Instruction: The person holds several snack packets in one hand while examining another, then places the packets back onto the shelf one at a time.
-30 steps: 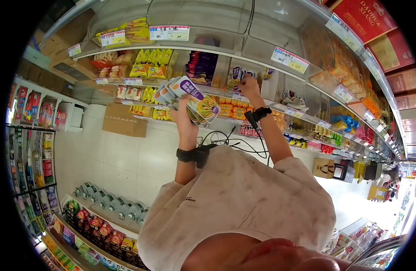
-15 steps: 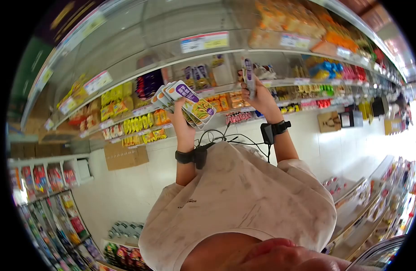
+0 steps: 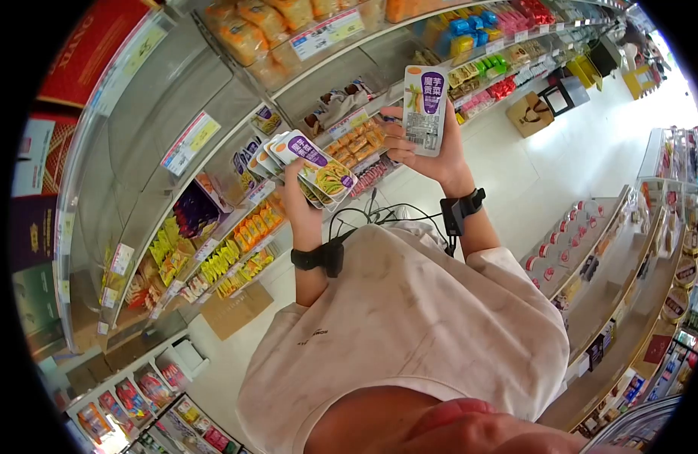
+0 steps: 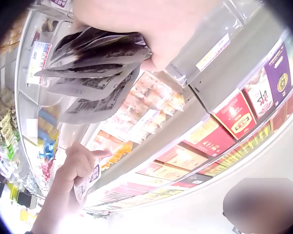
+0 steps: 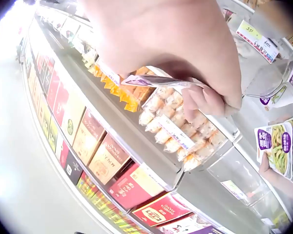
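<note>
My left hand (image 3: 300, 204) grips a fanned stack of flat white-and-purple snack packets (image 3: 322, 170), their fronts with food pictures turned up in the head view. The left wrist view shows the grey printed backs of those packets (image 4: 97, 90) spread apart below the hand. To the right, my raised right hand (image 3: 447, 163) holds one similar packet (image 3: 423, 113), printed with a purple label and a barcode. In the right wrist view this packet (image 5: 154, 82) shows nearly edge-on, between thumb and fingers. More such packets (image 3: 247, 163) stand in a clear shelf bin left of the stack.
Shelves with price tags (image 3: 190, 144) curve around the front, holding wrapped orange snacks (image 3: 269, 30) and yellow packets (image 3: 220, 261). Red gift boxes (image 5: 161, 209) line another shelf level. Black cables (image 3: 372, 212) hang before the shirt. A cardboard box (image 3: 235, 310) sits on the floor.
My right hand has drawn a packet out from the shelf bin and raised it to the right, turning its printed face up. The view has swung right; the left hand still holds its stack.
</note>
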Tool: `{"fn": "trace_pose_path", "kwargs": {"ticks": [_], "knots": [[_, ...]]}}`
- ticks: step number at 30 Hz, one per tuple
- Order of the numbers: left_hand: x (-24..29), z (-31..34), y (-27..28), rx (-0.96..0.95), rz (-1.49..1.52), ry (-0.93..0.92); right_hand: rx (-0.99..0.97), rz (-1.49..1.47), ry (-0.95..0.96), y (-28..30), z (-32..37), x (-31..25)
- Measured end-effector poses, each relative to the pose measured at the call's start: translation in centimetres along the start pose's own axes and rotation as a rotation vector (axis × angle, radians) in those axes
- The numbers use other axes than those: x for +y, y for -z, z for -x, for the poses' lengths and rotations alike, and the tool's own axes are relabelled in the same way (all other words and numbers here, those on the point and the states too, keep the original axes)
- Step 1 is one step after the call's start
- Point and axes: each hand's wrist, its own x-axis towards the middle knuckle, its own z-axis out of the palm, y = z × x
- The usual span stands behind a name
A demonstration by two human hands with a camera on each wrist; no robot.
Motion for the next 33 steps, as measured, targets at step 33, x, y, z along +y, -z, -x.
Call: {"fn": "trace_pose_path", "kwargs": {"ticks": [33], "knots": [[12.2, 5.0, 15.7, 0.190, 0.328, -0.361, -0.139, 1.501, 0.218, 1.9, -17.2, 27.3]]}}
